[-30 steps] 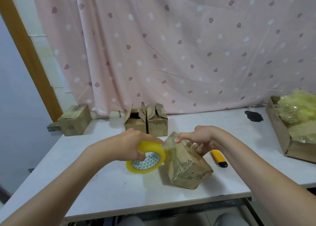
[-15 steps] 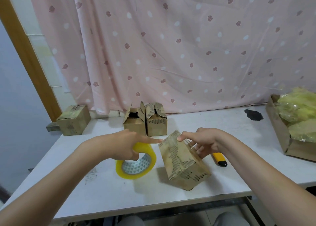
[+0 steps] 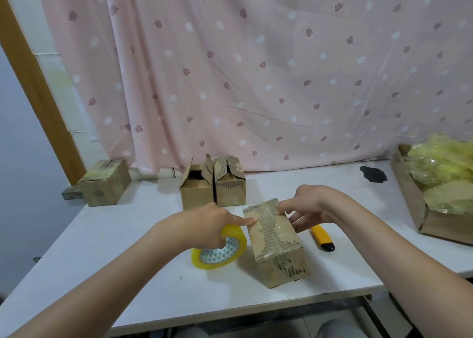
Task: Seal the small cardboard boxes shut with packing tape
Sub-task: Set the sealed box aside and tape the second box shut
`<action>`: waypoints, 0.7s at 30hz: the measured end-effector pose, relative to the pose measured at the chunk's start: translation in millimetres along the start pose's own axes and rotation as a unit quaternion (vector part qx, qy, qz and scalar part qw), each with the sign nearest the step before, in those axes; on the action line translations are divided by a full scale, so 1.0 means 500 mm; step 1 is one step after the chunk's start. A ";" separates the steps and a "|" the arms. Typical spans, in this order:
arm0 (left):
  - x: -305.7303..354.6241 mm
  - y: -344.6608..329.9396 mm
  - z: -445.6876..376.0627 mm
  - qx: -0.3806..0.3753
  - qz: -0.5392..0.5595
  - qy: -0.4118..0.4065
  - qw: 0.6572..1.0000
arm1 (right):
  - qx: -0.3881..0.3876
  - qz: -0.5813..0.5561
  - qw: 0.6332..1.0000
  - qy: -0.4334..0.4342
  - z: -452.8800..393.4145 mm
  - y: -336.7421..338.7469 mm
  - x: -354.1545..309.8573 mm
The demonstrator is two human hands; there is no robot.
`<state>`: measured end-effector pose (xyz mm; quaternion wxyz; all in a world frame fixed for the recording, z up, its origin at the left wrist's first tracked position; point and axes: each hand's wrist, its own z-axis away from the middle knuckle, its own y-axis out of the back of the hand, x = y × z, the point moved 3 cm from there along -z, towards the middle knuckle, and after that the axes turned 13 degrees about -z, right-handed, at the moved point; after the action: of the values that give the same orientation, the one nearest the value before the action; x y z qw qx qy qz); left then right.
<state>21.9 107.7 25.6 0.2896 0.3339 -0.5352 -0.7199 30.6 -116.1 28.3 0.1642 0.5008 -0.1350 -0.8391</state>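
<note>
1. The cardboard box (image 3: 275, 240) lies flat on the white table (image 3: 143, 281), long axis running from the near end to the far end, angled a bit left at the back. A strip of clear tape runs along its top.
2. Its near end sits close to the table's front edge; bare tabletop opens up left of the box.
3. Tape roll (image 3: 219, 250) is right against the box's left side, a yellow utility knife (image 3: 322, 238) just to its right.
4. Left hand (image 3: 204, 225) grips the roll, index finger pointing onto the box's top left edge.
5. Right hand (image 3: 309, 207) curls round the far right end, fingertip pressing the tape.
6. Two open boxes (image 3: 212, 186) stand behind it.
</note>
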 end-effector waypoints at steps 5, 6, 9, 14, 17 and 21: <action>0.022 0.009 -0.024 0.003 0.010 -0.019 1.000 | 0.009 0.082 0.997 0.010 0.028 -0.028 -0.011; 0.023 0.010 -0.028 0.002 0.013 -0.020 1.000 | 0.005 0.093 0.996 0.010 0.033 -0.037 -0.012; 0.025 0.016 -0.027 0.008 0.022 -0.025 0.999 | 0.015 0.087 0.996 -0.001 0.034 -0.043 -0.003; -0.003 0.009 -0.010 0.043 0.103 -0.001 0.994 | 0.002 -0.021 1.000 -0.022 0.019 -0.037 0.015; -0.022 -0.006 -0.002 0.057 0.153 0.008 0.986 | -0.002 -0.040 0.999 -0.025 0.017 -0.036 0.014; -0.028 -0.008 0.007 0.040 0.145 0.006 0.989 | 0.004 -0.038 0.999 -0.020 0.014 -0.037 0.018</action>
<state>27.6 121.6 24.6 0.3805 0.2685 -0.6042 -0.6466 18.0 -102.8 17.2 0.1279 0.4889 -0.1224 -0.8542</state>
